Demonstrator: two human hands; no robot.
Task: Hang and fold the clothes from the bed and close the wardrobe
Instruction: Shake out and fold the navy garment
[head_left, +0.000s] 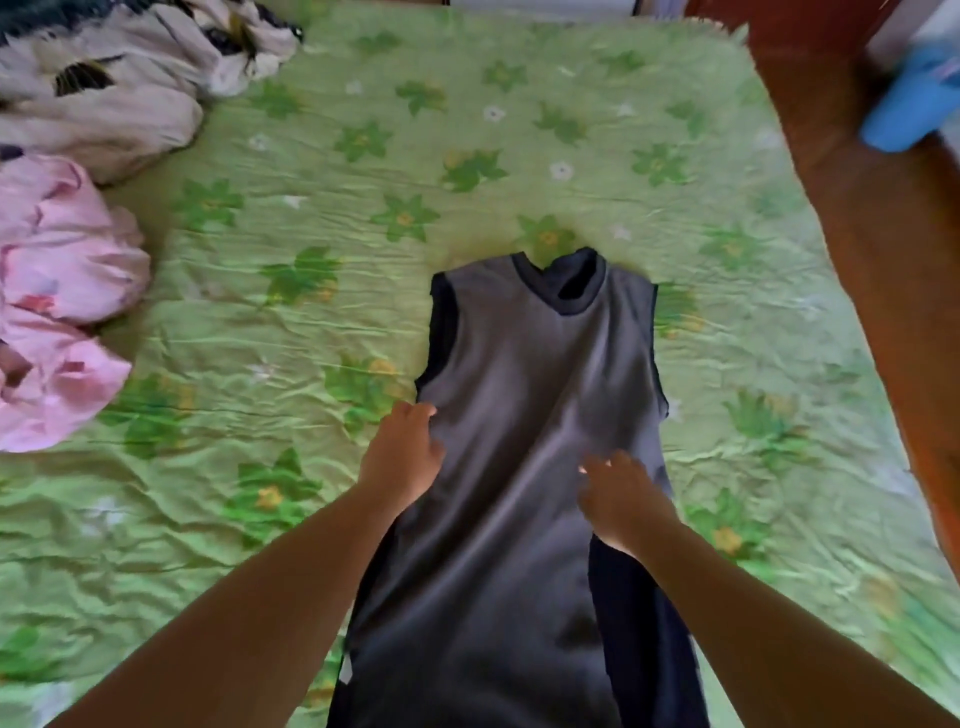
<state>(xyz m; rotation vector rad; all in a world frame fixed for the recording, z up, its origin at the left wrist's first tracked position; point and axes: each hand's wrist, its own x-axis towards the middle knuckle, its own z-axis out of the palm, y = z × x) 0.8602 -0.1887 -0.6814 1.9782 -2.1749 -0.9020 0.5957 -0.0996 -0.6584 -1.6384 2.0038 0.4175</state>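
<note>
While the left hand (402, 452) is curled round the left edge of the shirt (530, 405), the right hand (621, 496) is laid on its right side, fingers loosely spread. The shirt is laid flat on the bed (519, 156) — pink clothes (62, 291) and beige clothes (98, 104) are heaped far left.

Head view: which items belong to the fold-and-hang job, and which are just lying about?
Job: grey sleeveless top, touched by left hand and right hand; pink garment heap; cream patterned fabric heap; green floral bedsheet.
Lying about: blurred blue object beside the bed.
</note>
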